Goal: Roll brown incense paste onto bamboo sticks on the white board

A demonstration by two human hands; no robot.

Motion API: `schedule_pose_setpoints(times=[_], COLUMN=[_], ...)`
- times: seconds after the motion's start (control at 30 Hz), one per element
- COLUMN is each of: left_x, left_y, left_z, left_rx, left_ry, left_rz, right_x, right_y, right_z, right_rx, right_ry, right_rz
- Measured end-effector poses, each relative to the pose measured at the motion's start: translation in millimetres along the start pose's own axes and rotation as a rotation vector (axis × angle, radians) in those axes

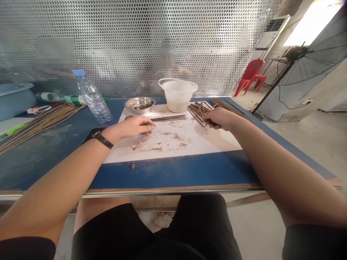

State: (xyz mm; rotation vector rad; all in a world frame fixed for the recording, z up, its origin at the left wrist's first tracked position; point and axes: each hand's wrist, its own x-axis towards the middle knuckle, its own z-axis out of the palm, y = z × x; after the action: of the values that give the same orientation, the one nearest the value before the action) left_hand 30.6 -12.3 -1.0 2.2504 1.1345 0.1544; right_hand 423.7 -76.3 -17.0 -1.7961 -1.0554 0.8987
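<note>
**Left hand (139, 126) and right hand (217, 118) set apart over a white sheet (203, 140), with loose sticks (197, 115) at the right**

Nearest, beyond the wearer's dark shorts (200, 224), runs the front of a blue bench (173, 173), where a small reddish lump (132, 166) lies. Farther in, brown crumbs (176, 136) are scattered across the white sheet, between the two hands.

The right hand's fingers curl down at the near end of the loose sticks, brown and crisscrossed, which lie just left of it and reach away from the wearer; whether it grips any is hidden. The left hand is loosely curled, palm down. A thin bundle (170, 118) of straight sticks extends rightward from behind it; I cannot tell whether it holds them.

Behind the hands stand a metal bowl (139, 104) with dark bits inside and, to its right, a white tub (179, 95). Farthest ahead rises a perforated metal screen (121, 32).
</note>
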Motion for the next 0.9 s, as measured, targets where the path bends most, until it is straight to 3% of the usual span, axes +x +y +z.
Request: schedule_pose_setpoints(times=[0.17, 0.3, 0.37, 0.43, 0.53, 0.63, 0.8, 0.9], left_x=[1, 2, 2, 1, 0, 0, 3, 4], left_y=[-1, -1, -1, 1, 2, 3, 0, -2], left_z=[0.3, 0.1, 0.2, 0.4, 0.8, 1.3, 3.0, 3.5], left_rx=[-0.005, 0.004, 0.006, 0.007, 0.013, 0.042, 0.074, 0.080], left_ry=[0.006, 0.016, 0.017, 0.012, 0.002, 0.012, 0.045, 0.075], left_rz=[0.002, 0.004, 0.000, 0.000, 0.009, 0.026, 0.060, 0.053], right_x=[-10, -14, -18, -26, -47, -72, -91, -80], right_y=[-4, -12, -18, -25, -37, -49, -55, -55], right_z=[5, 3, 3, 7, 20, 41, 83, 102], right_rx=[-0.220, -0.369, -0.204, 0.080, 0.431, 0.649, 0.642, 0.513], right_ry=[-0.092, -0.002, 0.063, 0.045, -0.137, -0.313, -0.518, -0.511], right_rz=[0.047, 0.030, -0.014, -0.076, -0.097, -0.025, 0.067, -0.026])
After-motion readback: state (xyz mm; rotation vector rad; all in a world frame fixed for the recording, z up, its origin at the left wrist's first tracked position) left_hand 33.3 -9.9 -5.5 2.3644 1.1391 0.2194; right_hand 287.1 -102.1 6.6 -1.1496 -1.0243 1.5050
